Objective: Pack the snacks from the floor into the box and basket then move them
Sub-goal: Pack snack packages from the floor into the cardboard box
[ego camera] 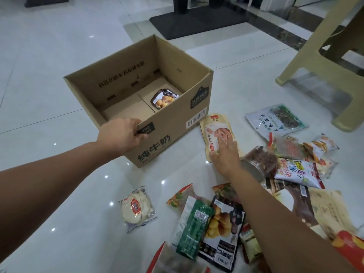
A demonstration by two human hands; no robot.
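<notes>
One packet [163, 98] lies in the box [171, 133]; the left hand [120, 134] grips its near rim, the right hand [224, 156] lays spread fingers [226, 143] on a pouch [213, 125], and most snacks [222, 219] lie unpacked on the floor [78, 174].

Your open cardboard box [167, 134] stands upright, one chestnut packet [164, 98] inside; a tan pouch [213, 125] lies flat just beside it.

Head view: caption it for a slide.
Left hand grips the cardboard box by its rim; right hand touches a beige snack pouch beside it.

glossy white tile floor [59, 46], beige chair [325, 62]
</notes>
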